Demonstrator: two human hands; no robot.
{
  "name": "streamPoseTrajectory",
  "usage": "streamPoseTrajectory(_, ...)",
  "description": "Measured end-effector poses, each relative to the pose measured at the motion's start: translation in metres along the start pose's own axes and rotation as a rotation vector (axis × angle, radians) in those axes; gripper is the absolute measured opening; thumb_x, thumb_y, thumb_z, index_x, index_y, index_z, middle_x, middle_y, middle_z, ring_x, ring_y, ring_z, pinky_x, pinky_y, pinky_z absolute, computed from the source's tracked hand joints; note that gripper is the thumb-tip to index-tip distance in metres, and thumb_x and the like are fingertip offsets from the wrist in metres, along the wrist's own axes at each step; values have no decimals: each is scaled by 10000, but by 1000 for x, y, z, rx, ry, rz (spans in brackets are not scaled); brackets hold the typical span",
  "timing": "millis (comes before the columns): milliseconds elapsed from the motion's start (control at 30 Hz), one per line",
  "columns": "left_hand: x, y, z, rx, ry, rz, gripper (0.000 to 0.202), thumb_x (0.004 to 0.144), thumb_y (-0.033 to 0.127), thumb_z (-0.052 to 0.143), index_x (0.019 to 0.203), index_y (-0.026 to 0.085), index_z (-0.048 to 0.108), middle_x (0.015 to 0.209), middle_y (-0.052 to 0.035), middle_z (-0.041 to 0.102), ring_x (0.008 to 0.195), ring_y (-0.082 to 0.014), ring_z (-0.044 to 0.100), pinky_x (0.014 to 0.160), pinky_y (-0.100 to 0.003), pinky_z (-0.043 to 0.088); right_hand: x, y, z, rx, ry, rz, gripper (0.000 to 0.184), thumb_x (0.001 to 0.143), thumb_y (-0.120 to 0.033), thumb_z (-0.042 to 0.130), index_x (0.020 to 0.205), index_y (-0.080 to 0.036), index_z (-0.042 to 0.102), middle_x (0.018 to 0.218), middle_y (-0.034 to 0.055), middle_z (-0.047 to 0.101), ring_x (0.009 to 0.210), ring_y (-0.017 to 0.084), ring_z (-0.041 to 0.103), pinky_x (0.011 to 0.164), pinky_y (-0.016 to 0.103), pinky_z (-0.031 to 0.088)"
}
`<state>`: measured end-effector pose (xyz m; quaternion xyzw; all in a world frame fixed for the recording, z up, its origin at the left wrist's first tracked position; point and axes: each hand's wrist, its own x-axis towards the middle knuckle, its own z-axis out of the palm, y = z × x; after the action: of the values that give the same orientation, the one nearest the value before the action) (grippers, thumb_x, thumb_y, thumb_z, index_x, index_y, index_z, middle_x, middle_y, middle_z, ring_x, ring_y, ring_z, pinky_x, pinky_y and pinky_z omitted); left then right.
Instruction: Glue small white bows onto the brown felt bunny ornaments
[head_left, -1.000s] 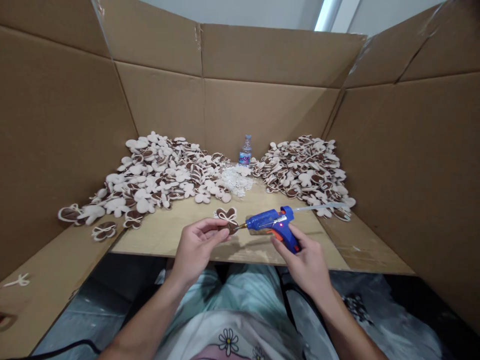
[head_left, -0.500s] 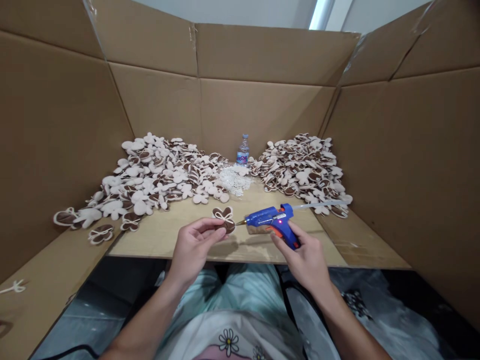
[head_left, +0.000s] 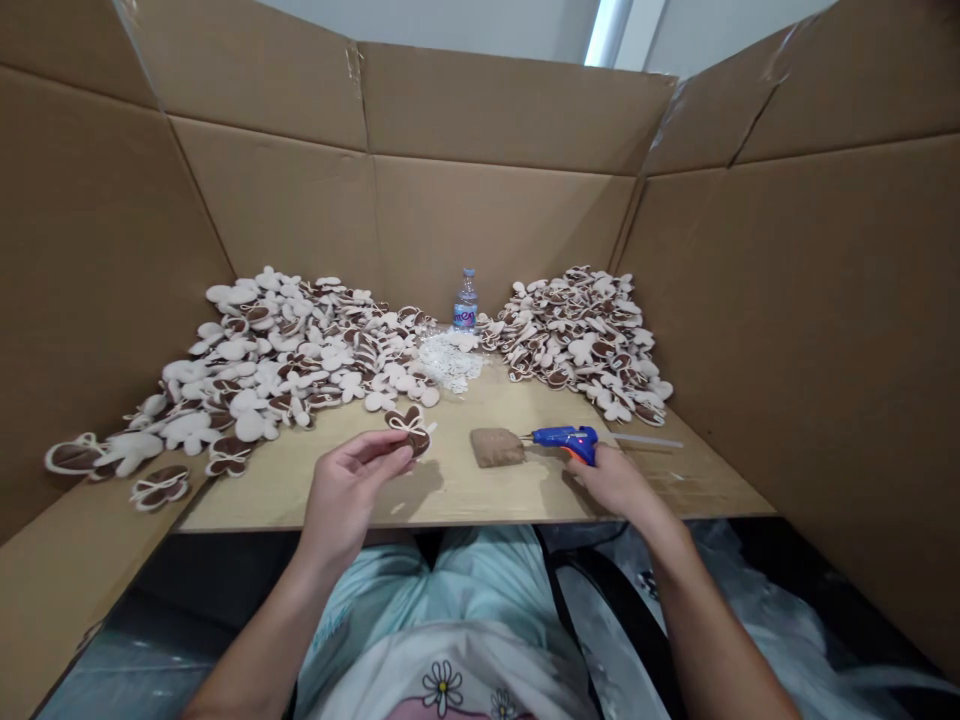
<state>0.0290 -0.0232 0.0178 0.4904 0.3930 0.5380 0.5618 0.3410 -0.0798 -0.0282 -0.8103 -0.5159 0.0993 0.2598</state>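
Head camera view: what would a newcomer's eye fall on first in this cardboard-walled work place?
Two large heaps of brown and cream butterfly-shaped pieces, one left and one right of a water bottle, fill the back of the board. In front, the left hand holds a single butterfly-shaped piece, and the right hand touches a blue hot glue gun.

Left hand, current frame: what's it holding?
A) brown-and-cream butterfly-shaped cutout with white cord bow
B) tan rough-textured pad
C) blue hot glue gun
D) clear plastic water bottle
A: the left hand has the brown-and-cream butterfly-shaped cutout at its fingertips, with the white cord bow showing.
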Motion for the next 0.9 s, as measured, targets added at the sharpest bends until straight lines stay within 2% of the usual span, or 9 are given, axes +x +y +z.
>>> streamPoseTrajectory(133,3,1,-2,13,14,1,251,644,228,838,869,158,750,848,-46,782,819,-178,718,795,-275,568,3,9,3,-33,-50,37,154,733,-292,604,676,-175,685,686,78,715,604,199,621,538,258,399)
streamPoseTrajectory(300,9,5,-8,93,78,46,249,631,217,841,860,169,756,848,-44,778,857,-186,711,809,-265,547,1,10,3,-59,-118,61,211,726,-335,614,605,-164,638,638,85,699,561,187,606,503,257,370)
streamPoseTrajectory(533,17,8,-21,64,113,110,253,618,239,845,848,188,755,845,-31,768,840,-167,695,785,-251,538,-5,4,-6,-91,-164,80,374,738,-513,627,554,-192,579,568,55,662,497,175,573,458,257,347)
streamPoseTrajectory(633,18,9,-23,88,128,127,245,630,237,832,856,180,756,870,-48,768,849,-183,696,802,-282,541,-11,-6,-12,-155,-95,80,370,738,-521,639,584,-188,588,540,66,642,481,188,566,447,268,338)
streamPoseTrajectory(733,18,9,-25,83,124,138,221,650,235,817,855,179,759,874,-57,772,853,-192,700,800,-294,541,-20,-28,-8,-130,90,-51,270,741,-421,666,778,-154,644,639,78,675,566,208,611,505,275,393)
streamPoseTrajectory(767,18,9,-25,76,118,140,211,655,233,814,852,181,760,874,-57,773,854,-192,700,799,-293,540,-24,-38,-3,-69,98,-134,249,756,-382,655,840,-148,651,685,76,688,605,208,630,542,275,421)
streamPoseTrajectory(833,18,9,-27,63,108,141,194,661,230,810,842,180,760,870,-59,773,857,-195,701,794,-292,537,-29,-64,11,74,-6,-306,202,789,-317,627,892,-147,663,751,74,709,677,202,658,620,270,463)
streamPoseTrajectory(900,19,8,-29,61,106,140,185,667,231,806,838,177,760,871,-63,772,862,-199,699,786,-292,535,-30,-93,28,115,-122,-441,162,823,-244,587,918,-159,687,827,78,733,729,194,676,653,258,472)
